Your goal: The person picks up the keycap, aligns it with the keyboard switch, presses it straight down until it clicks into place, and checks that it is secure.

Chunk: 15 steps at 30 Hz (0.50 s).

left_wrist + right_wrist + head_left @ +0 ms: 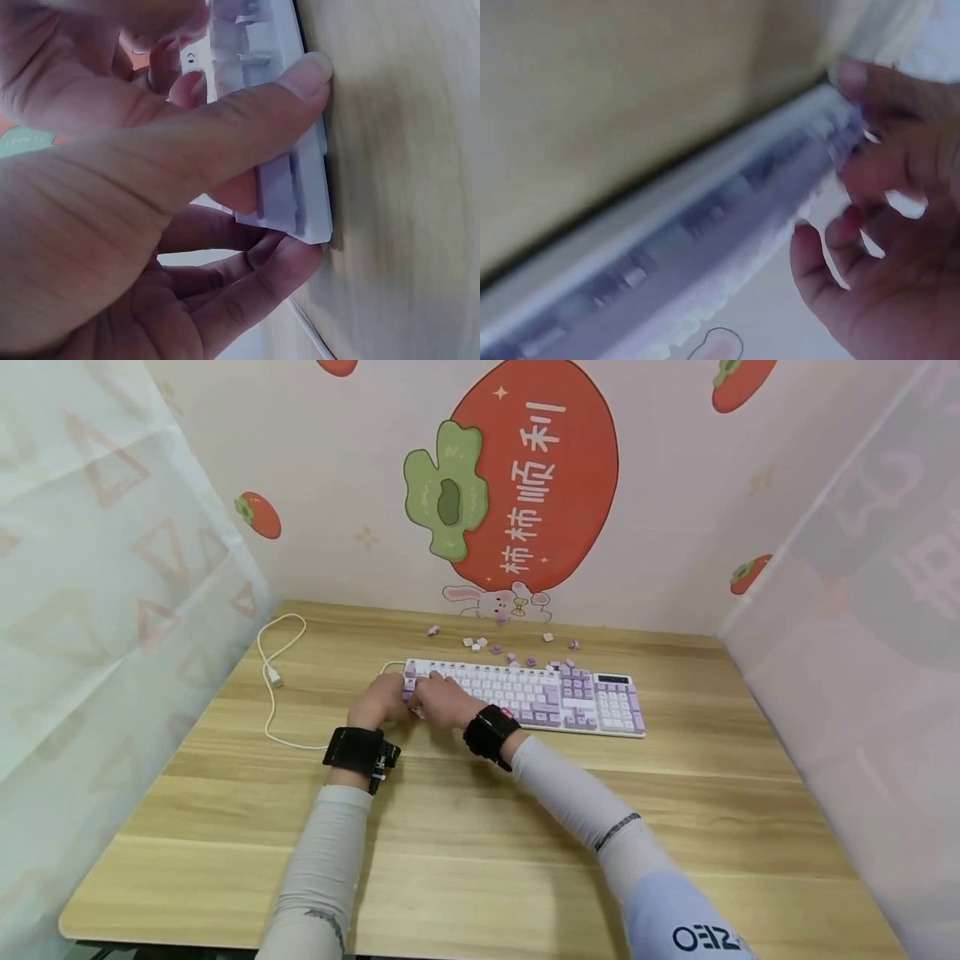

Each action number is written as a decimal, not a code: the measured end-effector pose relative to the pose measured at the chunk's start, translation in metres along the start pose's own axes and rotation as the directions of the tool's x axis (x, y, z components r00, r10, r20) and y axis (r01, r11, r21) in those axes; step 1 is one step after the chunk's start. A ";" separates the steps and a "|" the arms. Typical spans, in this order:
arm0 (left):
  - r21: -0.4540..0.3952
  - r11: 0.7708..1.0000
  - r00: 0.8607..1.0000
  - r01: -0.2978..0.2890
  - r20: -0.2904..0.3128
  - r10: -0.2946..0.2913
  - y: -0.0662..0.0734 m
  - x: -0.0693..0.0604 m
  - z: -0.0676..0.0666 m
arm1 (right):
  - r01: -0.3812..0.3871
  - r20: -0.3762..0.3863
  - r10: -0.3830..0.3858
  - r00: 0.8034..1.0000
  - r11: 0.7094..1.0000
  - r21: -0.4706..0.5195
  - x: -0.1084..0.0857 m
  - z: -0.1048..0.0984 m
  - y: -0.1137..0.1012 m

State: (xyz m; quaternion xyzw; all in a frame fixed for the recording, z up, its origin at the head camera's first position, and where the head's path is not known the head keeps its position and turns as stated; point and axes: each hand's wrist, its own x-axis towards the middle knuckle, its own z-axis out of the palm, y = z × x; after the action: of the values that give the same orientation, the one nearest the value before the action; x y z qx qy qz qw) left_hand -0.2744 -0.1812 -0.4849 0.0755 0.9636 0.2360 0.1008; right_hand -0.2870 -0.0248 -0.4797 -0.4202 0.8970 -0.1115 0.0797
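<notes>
Left hand (381,697) grips the keyboard (517,695) at nine o'clock, thumb over its six-o'clock edge! Right hand (444,701), fingers curled over keys (277,187) there: pinching? Can't tell!

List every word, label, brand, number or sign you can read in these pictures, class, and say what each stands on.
"柿柿顺利": the big red fruit printed on the back wall.
"O…": dark lettering on the right sleeve; the rest is unclear.
Keyboard key legends: too small or blurred to read.
Red tag on the right wrist strap: too small.
Pale sign on the right wall: too faint.
</notes>
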 end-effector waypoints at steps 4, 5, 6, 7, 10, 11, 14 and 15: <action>-0.015 1.000 1.000 0.011 -0.011 -0.011 0.000 -0.002 -0.004 | 0.115 0.083 -0.127 0.988 0.984 0.136 0.013 -0.018 0.011; -0.018 1.000 1.000 0.016 -0.006 -0.016 0.001 -0.003 -0.005 | 0.131 0.096 -0.148 0.984 0.978 0.163 0.017 -0.023 0.014; -0.019 1.000 1.000 0.018 -0.004 -0.018 0.001 -0.004 -0.006 | 0.142 0.106 -0.165 0.981 0.971 0.191 0.021 -0.028 0.016; -0.023 1.000 1.000 0.020 -0.001 -0.020 0.001 -0.005 -0.006 | 0.133 0.110 -0.159 0.981 0.968 0.214 0.026 -0.032 0.020; -0.031 0.999 0.999 0.032 0.014 -0.031 0.003 -0.005 -0.006 | 0.078 0.087 -0.101 0.991 0.970 0.229 0.039 -0.040 0.033; -0.037 0.998 0.999 0.042 0.021 -0.041 0.004 -0.005 -0.006 | 0.050 0.076 -0.068 0.995 0.975 0.218 0.043 -0.043 0.037; -0.038 0.998 0.998 0.051 0.026 -0.050 0.005 -0.003 -0.004 | -0.046 0.062 0.034 0.997 0.979 0.197 0.061 -0.044 0.060; -0.037 0.998 0.998 0.050 0.027 -0.049 0.006 -0.002 -0.004 | -0.065 0.052 0.057 0.997 0.983 0.174 0.071 -0.042 0.072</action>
State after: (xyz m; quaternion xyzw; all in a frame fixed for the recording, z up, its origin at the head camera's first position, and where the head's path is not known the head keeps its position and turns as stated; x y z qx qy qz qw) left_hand -0.2723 -0.1782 -0.4787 0.0528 0.9592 0.2503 0.1206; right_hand -0.3947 -0.0287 -0.4620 -0.3862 0.8942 -0.1777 0.1406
